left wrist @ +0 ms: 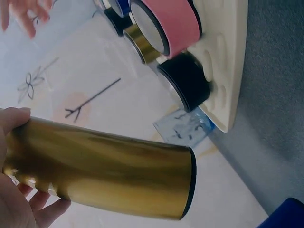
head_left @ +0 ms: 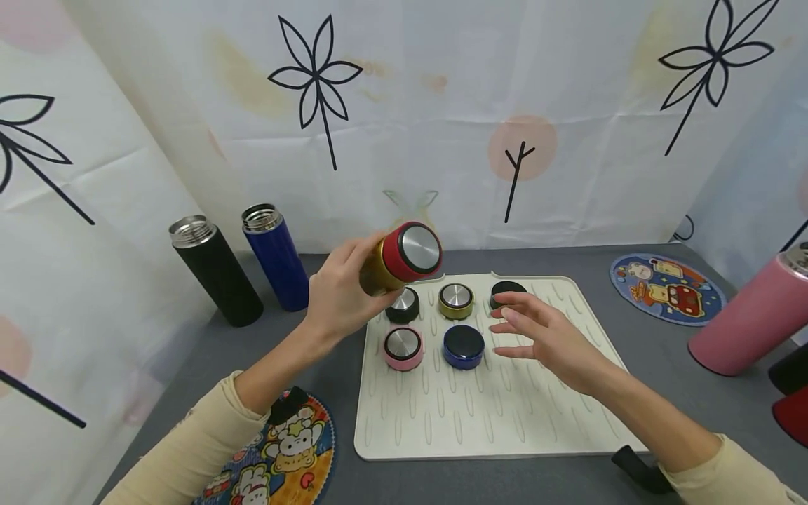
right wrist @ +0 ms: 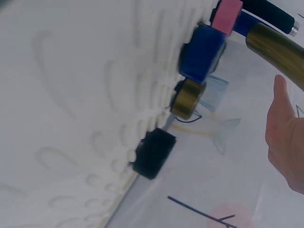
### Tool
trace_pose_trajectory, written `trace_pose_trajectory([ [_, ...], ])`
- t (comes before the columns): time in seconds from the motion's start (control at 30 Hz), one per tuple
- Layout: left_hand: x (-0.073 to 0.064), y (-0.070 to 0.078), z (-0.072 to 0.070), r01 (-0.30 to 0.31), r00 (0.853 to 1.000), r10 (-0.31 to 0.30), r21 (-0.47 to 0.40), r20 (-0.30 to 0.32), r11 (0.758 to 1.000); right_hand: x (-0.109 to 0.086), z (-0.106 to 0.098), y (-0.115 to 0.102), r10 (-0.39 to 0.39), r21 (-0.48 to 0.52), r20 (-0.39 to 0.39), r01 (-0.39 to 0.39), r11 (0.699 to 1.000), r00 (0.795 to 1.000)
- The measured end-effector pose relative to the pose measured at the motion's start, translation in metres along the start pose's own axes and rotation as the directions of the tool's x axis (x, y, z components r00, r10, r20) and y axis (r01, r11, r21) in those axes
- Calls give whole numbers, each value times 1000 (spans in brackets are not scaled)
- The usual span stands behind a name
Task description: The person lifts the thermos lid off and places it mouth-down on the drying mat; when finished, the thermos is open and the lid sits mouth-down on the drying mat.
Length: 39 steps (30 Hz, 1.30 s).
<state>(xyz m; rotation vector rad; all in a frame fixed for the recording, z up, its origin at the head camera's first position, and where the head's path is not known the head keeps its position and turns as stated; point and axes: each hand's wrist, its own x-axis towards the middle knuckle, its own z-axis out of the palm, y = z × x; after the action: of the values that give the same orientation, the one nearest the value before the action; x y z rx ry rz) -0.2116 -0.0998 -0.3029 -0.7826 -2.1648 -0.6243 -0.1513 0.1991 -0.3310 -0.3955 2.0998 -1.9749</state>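
My left hand (head_left: 341,294) grips a gold bottle (left wrist: 104,166), tilted in the air with its red lid (head_left: 396,256) toward the right. To the right, my right hand (head_left: 549,340) hovers over the cream mat (head_left: 442,428), fingers spread and holding nothing. Its fingertips are nearest a black lid (head_left: 507,289), partly hidden behind them. Also on the mat stand another black lid (head_left: 404,308), a gold lid (head_left: 456,310), a pink lid (head_left: 402,359) and a blue lid (head_left: 463,356). The right wrist view shows the gold bottle (right wrist: 278,52) apart from the right hand (right wrist: 287,137).
At the back left stand a black bottle (head_left: 217,277) and a blue bottle (head_left: 278,263), both uncapped. A pink bottle (head_left: 745,319) and a red object (head_left: 792,417) are at the right. Round cartoon mats lie at back right (head_left: 669,289) and front left (head_left: 297,456).
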Motion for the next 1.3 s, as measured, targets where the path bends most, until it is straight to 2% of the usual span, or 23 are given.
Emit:
trace_pose_trajectory([
  [0.23,-6,18,5,-94,994,91,55,54,994,6,15,-22,-78,26,-1,78,997,997],
  [0.43,-9,32,12,-185,980,172,135,105,973,14,29,-34,-88,52,-51,90,995,995],
  [0.5,-10,36,15,-214,973,196,163,122,963,15,34,-37,-86,23,-75,88,996,993],
  [0.6,-11,41,18,-258,963,233,210,137,943,15,40,-40,-94,-87,-110,85,993,989],
  [0.73,-11,43,20,-307,951,282,260,128,916,9,45,-43,-128,-221,-164,90,971,978],
  [0.83,-11,43,21,-326,945,307,271,112,906,5,48,-44,-160,-245,-206,108,964,965],
  [0.93,-10,42,22,-336,942,322,273,95,902,3,48,-44,-170,-219,-226,120,968,959],
  [1.07,-12,39,21,-340,940,327,278,94,898,4,45,-43,-122,-123,-231,95,988,965],
  [1.3,-13,34,18,-353,931,317,229,181,907,5,41,-34,-41,-17,-226,38,999,973],
])
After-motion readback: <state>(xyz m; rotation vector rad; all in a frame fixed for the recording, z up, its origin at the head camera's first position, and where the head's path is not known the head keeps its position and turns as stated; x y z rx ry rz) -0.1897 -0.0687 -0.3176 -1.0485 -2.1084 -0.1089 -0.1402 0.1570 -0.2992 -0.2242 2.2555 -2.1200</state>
